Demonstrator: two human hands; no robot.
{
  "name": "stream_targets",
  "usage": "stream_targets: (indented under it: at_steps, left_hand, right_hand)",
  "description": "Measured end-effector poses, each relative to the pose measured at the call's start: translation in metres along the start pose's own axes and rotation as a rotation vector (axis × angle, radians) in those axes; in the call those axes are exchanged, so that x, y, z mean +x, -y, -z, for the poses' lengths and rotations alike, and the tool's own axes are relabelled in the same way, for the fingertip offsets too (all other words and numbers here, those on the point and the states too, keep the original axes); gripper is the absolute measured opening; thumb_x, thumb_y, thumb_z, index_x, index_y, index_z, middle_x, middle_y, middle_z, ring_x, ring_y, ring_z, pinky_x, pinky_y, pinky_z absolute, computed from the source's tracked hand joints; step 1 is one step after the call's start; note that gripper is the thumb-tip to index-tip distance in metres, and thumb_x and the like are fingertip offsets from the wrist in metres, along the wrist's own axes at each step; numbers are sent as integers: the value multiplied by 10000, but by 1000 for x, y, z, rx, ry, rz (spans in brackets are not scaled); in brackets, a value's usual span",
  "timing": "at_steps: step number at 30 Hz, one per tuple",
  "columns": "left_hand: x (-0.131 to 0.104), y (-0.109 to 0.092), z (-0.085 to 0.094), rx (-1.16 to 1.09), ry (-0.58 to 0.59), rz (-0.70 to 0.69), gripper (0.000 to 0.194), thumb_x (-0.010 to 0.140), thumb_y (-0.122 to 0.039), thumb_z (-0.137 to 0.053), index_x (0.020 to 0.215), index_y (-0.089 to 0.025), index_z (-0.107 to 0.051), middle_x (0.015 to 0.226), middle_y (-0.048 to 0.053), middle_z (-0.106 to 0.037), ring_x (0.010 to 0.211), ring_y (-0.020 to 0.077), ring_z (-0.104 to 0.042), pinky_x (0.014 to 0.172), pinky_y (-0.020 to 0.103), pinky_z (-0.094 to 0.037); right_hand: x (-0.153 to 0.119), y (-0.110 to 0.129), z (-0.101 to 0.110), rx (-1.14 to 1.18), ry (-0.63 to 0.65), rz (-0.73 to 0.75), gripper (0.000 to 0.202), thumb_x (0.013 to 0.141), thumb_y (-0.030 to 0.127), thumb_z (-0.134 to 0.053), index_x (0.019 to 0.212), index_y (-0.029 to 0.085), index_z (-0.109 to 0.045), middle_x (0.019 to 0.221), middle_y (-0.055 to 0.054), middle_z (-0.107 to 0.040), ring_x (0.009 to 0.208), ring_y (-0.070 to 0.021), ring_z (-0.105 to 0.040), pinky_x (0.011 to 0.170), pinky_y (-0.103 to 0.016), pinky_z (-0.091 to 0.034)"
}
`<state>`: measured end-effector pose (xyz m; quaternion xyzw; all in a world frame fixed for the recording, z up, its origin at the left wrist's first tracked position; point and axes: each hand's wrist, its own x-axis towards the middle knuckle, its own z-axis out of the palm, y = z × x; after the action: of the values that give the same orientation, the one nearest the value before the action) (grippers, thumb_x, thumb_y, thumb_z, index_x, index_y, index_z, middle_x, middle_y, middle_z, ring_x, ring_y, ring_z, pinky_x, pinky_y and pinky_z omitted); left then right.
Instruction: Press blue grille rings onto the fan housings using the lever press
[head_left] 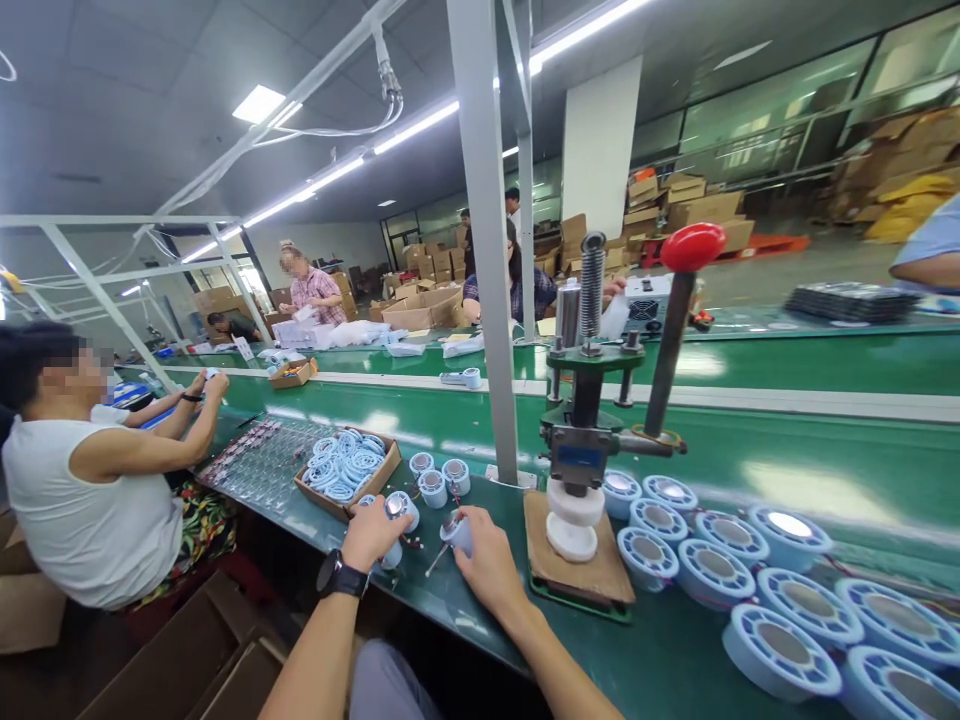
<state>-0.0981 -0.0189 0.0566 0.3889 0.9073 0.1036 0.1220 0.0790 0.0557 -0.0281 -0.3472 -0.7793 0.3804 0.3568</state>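
Note:
My left hand (369, 540), with a dark watch on its wrist, is closed around a small light-blue cylindrical housing (405, 510) with a silver disc on top. Just to its right, my right hand (487, 562) grips another such blue housing (459, 537); a thin pale stick or lead (436, 562) juts from beside it. Beyond both hands, several more small housings (433, 488) stand upright on the bench. A cardboard box of light-blue rings (346, 465) lies beyond and left of my left hand. My palms hide parts of both held pieces.
To the right stands a hand press (581, 450) with a red-knobbed lever (679, 320) and a white round die. Several wider blue housings with silver discs (810, 605) fill the bench's right side. A metal post (495, 250) rises ahead. At left sits a co-worker (97, 480).

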Motion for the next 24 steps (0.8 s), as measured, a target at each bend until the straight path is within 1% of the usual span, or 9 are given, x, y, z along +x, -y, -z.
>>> stream_targets:
  at_steps: [5, 8, 10, 11, 14, 16, 18, 21, 24]
  left_hand:
    - [3, -12, -6, 76, -3, -22, 564, 853, -492, -574, 1244, -84, -581, 1150, 265, -653, 1201, 417, -580, 947, 417, -451]
    - [4, -10, -27, 28, -88, -5, 648, 930, -477, -470, 1446, -93, -391, 1313, 301, -540, 1125, 380, -643, 944, 428, -468]
    - [4, -2, -49, -66, -242, 8, 681, 959, -465, -408, 1507, -85, -270, 1415, 336, -415, 1156, 384, -628, 960, 459, -469]
    - [5, 1, -60, -125, -345, 2, 681, 966, -458, -392, 1510, -73, -253, 1443, 345, -367, 1215, 397, -585, 985, 481, -457]
    - [8, 8, -89, -305, -643, -55, 629, 967, -430, -386, 1467, -55, -316, 1488, 318, -301, 1379, 404, -405, 1090, 523, -378]
    - [14, 6, -97, -412, -764, -92, 559, 966, -400, -389, 1415, -68, -395, 1470, 278, -341, 1398, 381, -366, 1124, 524, -347]
    - [21, 1, -98, -497, -821, -123, 473, 961, -358, -394, 1344, -93, -477, 1414, 241, -418, 1377, 359, -384, 1129, 530, -345]
    - [33, -6, -93, -615, -833, -136, 371, 934, -285, -423, 1240, -124, -559, 1323, 204, -510, 1324, 334, -437, 1123, 537, -351]
    - [40, -14, -92, -700, -833, -74, 333, 912, -232, -438, 1200, -137, -577, 1306, 187, -528, 1292, 317, -465, 1113, 531, -366]
  right_hand:
    - [19, -1, -7, -87, -55, -18, 326, 703, 59, -502, 987, 170, -615, 1087, -85, -602, 1062, -255, -536, 974, -370, -435]
    - [20, -10, -11, -97, -109, -20, 587, 644, 18, -470, 1200, 165, -589, 1298, -105, -511, 1241, -247, -489, 1089, -365, -390]
    - [22, -16, -14, -94, -152, -28, 753, 656, 39, -474, 1397, 172, -472, 1462, -130, -368, 1389, -277, -367, 1162, -411, -314]
    - [25, -19, -17, -66, -183, -39, 764, 692, 80, -489, 1448, 173, -423, 1518, -139, -293, 1438, -300, -299, 1181, -442, -280]
    - [45, -27, -28, 69, -253, -80, 653, 831, 311, -484, 1458, 142, -417, 1577, -163, -185, 1491, -337, -177, 1200, -496, -216]
    - [63, -30, -40, 132, -250, -97, 639, 865, 424, -420, 1417, 103, -462, 1537, -192, -280, 1471, -328, -236, 1199, -489, -219]
    - [80, -33, -50, 153, -219, -94, 654, 859, 467, -371, 1367, 76, -503, 1451, -207, -412, 1410, -312, -351, 1186, -470, -257]
    - [95, -39, -58, 195, -188, -82, 676, 826, 539, -353, 1285, 90, -565, 1368, -190, -515, 1329, -295, -451, 1155, -449, -318]
    - [101, -48, -56, 221, -165, -75, 734, 795, 629, -355, 1277, 118, -567, 1343, -166, -550, 1280, -283, -503, 1116, -427, -373]
